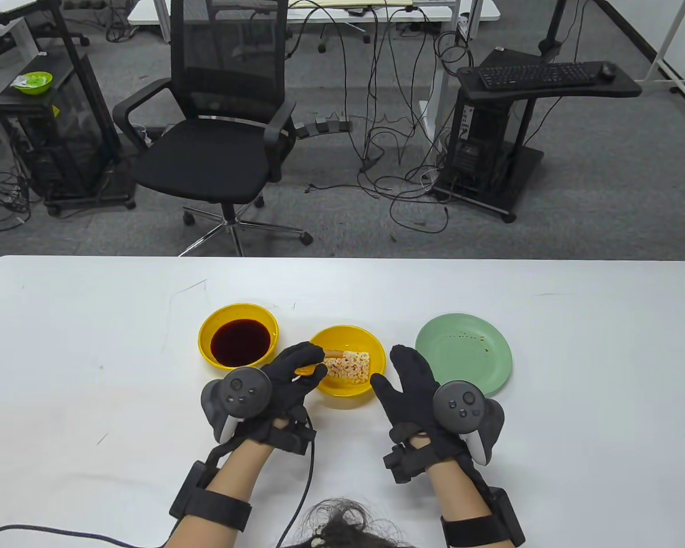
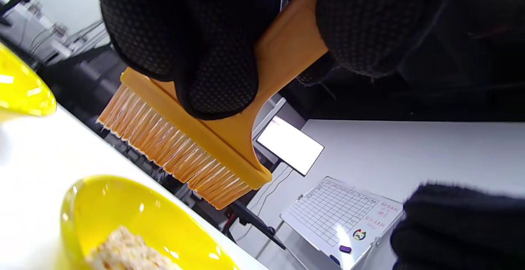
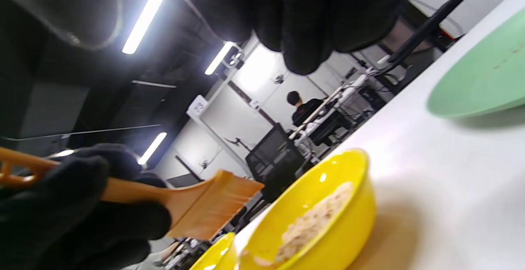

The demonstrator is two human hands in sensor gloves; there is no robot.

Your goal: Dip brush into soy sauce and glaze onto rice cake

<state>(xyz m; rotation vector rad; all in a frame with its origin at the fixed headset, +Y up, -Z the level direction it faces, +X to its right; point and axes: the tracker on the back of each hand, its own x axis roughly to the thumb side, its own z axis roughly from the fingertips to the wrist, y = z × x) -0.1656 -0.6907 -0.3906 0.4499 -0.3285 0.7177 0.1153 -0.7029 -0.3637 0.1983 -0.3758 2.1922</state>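
The left hand [image 1: 288, 374] pinches the light, stiff orange brush [image 2: 192, 143] by its flat handle, soft bristles hovering over the crumbly rice cake [image 1: 349, 366] in the yellow bowl [image 1: 371, 348] mid-table, while the right hand [image 1: 414, 382] rests open, holding nothing.

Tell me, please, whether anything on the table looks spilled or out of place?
Only small brown specks dot the otherwise bare green plate, likely sauce drips. The soy sauce bowl and the rice cake in its yellow bowl look tidy.
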